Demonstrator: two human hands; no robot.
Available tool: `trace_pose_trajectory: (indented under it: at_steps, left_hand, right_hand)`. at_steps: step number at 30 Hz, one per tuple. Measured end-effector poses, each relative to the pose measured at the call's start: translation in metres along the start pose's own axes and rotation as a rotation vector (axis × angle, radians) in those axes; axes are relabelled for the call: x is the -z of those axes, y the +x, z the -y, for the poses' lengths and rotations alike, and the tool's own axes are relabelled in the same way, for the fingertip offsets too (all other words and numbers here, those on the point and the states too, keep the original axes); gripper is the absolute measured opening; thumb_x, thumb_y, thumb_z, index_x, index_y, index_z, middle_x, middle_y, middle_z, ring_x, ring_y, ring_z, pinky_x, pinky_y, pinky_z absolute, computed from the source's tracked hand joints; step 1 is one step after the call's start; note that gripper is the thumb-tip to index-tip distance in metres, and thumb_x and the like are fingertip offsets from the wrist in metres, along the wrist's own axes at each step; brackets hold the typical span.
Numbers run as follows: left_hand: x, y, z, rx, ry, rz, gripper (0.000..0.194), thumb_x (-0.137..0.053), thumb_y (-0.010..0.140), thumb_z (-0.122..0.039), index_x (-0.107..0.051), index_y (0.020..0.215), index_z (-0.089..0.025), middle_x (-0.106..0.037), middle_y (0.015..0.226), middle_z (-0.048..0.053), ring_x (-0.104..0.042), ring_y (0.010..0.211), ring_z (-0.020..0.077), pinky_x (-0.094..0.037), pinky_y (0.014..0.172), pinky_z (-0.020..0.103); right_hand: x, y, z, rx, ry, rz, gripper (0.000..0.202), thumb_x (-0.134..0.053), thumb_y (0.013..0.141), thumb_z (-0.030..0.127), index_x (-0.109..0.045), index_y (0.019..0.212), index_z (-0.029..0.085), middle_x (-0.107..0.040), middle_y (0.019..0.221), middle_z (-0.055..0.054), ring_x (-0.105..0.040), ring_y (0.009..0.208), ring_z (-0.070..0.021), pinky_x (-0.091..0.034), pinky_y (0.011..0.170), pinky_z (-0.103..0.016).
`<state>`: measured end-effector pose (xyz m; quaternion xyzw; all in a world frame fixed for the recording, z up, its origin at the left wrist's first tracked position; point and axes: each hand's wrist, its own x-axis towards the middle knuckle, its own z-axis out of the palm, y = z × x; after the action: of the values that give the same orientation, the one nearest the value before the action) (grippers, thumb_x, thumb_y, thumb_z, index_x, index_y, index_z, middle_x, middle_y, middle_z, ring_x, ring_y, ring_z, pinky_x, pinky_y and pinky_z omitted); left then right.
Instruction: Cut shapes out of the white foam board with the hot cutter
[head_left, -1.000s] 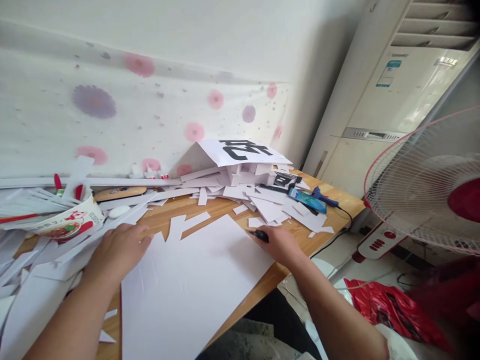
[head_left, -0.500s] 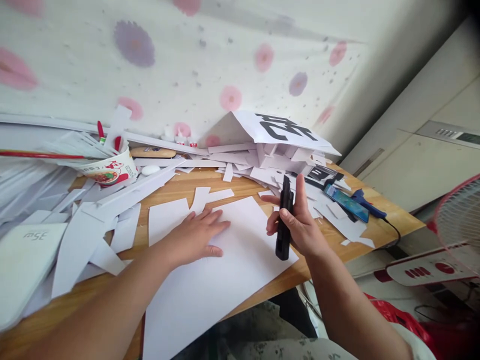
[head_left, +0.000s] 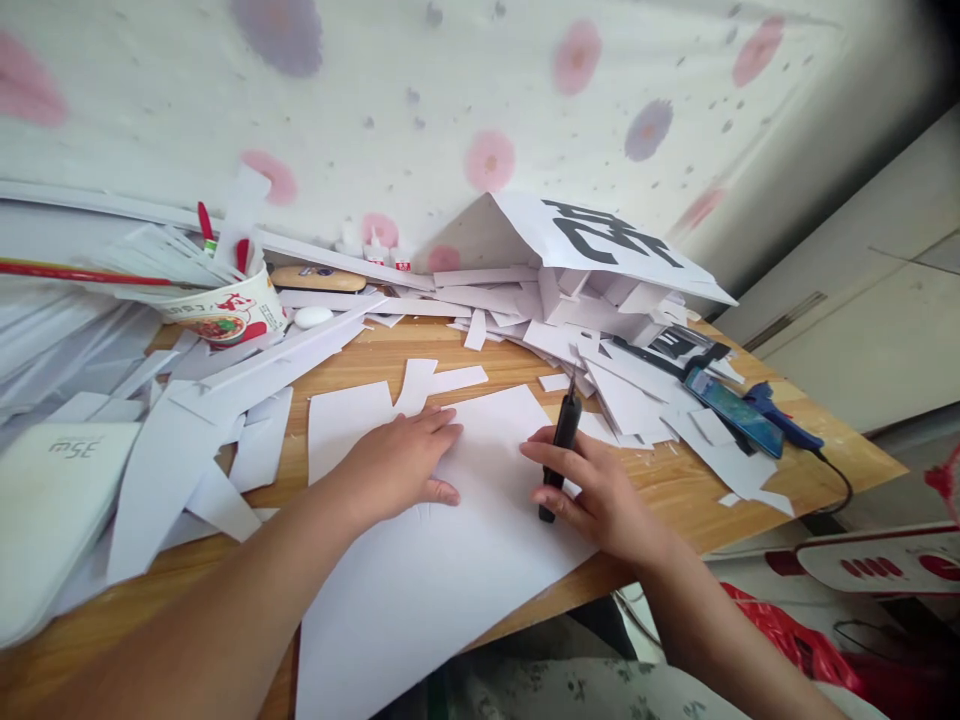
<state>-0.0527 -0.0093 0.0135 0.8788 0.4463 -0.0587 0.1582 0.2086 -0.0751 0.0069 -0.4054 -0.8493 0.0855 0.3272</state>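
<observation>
A large white sheet of board [head_left: 420,590] lies on the wooden table, its near end hanging over the front edge. My left hand [head_left: 409,460] rests flat on it, fingers spread, around the upper middle. Over the sheet's right side, my right hand [head_left: 592,490] grips a black utility knife [head_left: 562,440] between thumb and fingers. The knife stands tilted, with its thin blade pointing up and away from me. Just beyond the sheet lie small white offcuts [head_left: 457,378].
Scraps and a paper bowl [head_left: 232,310] of strips crowd the left. At the back right stands a white board model [head_left: 577,300] under a printed sheet [head_left: 622,240]. A phone [head_left: 731,410] and a blue corded tool [head_left: 784,415] lie at the right. A fan base [head_left: 885,560] stands beside the table.
My right hand has turned over and lowered toward the sheet, and the knife's blade now shows. My left hand stays flat on the board. The view has shifted slightly.
</observation>
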Motion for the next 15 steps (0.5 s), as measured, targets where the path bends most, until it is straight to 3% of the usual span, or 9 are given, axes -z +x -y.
trace_pose_trajectory:
  at_steps: [3, 6, 8, 10, 12, 13, 15]
  left_hand:
    - [0.0, 0.0, 0.0, -0.016, 0.003, -0.001, 0.076, -0.069, 0.076, -0.054, -0.045, 0.141, -0.023, -0.027, 0.158, 0.008, -0.029, 0.143, 0.0301, -0.03, 0.113, 0.045]
    - [0.0, 0.0, 0.0, -0.015, 0.008, -0.007, 0.074, -0.069, 0.077, -0.052, -0.045, 0.141, -0.023, -0.026, 0.158, 0.009, -0.028, 0.143, 0.0303, -0.03, 0.113, 0.044]
    - [0.0, 0.0, 0.0, -0.006, 0.002, -0.006, 0.074, -0.069, 0.077, -0.052, -0.046, 0.14, -0.023, -0.026, 0.158, 0.009, -0.029, 0.143, 0.0315, -0.031, 0.112, 0.044]
    - [0.001, 0.0, 0.0, -0.005, -0.002, -0.004, 0.074, -0.069, 0.076, -0.052, -0.046, 0.14, -0.022, -0.026, 0.158, 0.01, -0.029, 0.142, 0.0327, -0.031, 0.112, 0.044]
    - [0.002, -0.001, 0.0, -0.01, 0.006, -0.009, 0.075, -0.069, 0.075, -0.054, -0.047, 0.139, -0.022, -0.027, 0.158, 0.01, -0.031, 0.141, 0.0333, -0.033, 0.11, 0.045]
    - [0.003, -0.001, 0.0, -0.011, 0.011, -0.013, 0.075, -0.069, 0.075, -0.055, -0.048, 0.139, -0.022, -0.028, 0.157, 0.01, -0.033, 0.14, 0.0335, -0.035, 0.109, 0.045]
    - [0.003, -0.002, 0.0, -0.014, 0.011, -0.029, 0.074, -0.068, 0.074, -0.055, -0.049, 0.137, -0.023, -0.03, 0.157, 0.009, -0.036, 0.139, 0.0333, -0.039, 0.105, 0.043]
  right_hand:
    - [0.013, -0.008, -0.005, -0.071, -0.045, 0.14, 0.068, -0.072, 0.078, 0.051, -0.045, 0.136, 0.026, -0.057, 0.131, -0.016, -0.06, 0.115, -0.0312, -0.052, 0.094, -0.044]
    - [0.018, -0.01, -0.008, -0.135, 0.143, 0.088, 0.088, -0.083, 0.065, 0.05, -0.037, 0.137, 0.027, -0.056, 0.136, -0.017, -0.055, 0.125, -0.0333, -0.048, 0.1, -0.049]
    - [0.017, -0.005, -0.006, -0.198, 0.36, -0.094, 0.071, -0.084, 0.067, 0.042, -0.043, 0.124, 0.027, -0.068, 0.117, -0.013, -0.064, 0.113, -0.031, -0.055, 0.089, -0.047]
    - [0.015, 0.005, 0.0, -0.298, 0.514, -0.372, 0.044, -0.082, 0.072, 0.034, -0.05, 0.101, 0.025, -0.074, 0.085, -0.005, -0.074, 0.081, -0.025, -0.059, 0.059, -0.032]
    - [0.013, 0.021, 0.006, -0.387, 0.594, -0.558, 0.032, -0.08, 0.072, 0.03, -0.051, 0.083, 0.023, -0.068, 0.061, 0.002, -0.065, 0.047, -0.016, -0.04, 0.032, -0.018]
    - [0.012, 0.03, 0.008, -0.403, 0.636, -0.574, 0.031, -0.08, 0.07, 0.031, -0.052, 0.079, 0.022, -0.064, 0.054, 0.004, -0.059, 0.038, -0.0127, -0.031, 0.028, -0.016]
    - [0.009, 0.048, 0.01, -0.401, 0.713, -0.516, 0.029, -0.078, 0.072, 0.039, -0.055, 0.079, 0.022, -0.054, 0.043, 0.008, -0.051, 0.032, -0.0102, -0.034, 0.03, -0.017]
